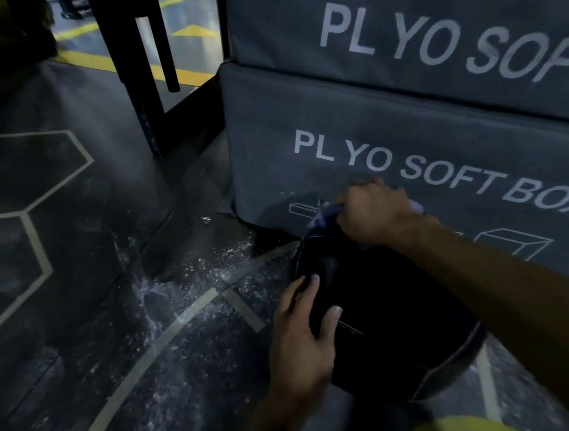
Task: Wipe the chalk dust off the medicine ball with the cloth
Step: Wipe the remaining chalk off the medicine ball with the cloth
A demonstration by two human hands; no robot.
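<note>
R hand point(372, 214) clenched on cloth point(321, 217) at 12 o'clock of medicine ball point(387, 309), L hand point(304, 337) spread open at its 9, steadying

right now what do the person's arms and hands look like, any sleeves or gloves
Both are bare. The left hand and right hand have no gloves, rings or wristbands that I can see, and both forearms are uncovered as far as the frame shows, so no sleeves appear. The left hand's fingernails look short and unpainted. The light is dim, so small details could be missed.

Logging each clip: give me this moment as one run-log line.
left hand: steadies ball | right hand: presses cloth on ball's far side | chalk dust: on floor
</note>
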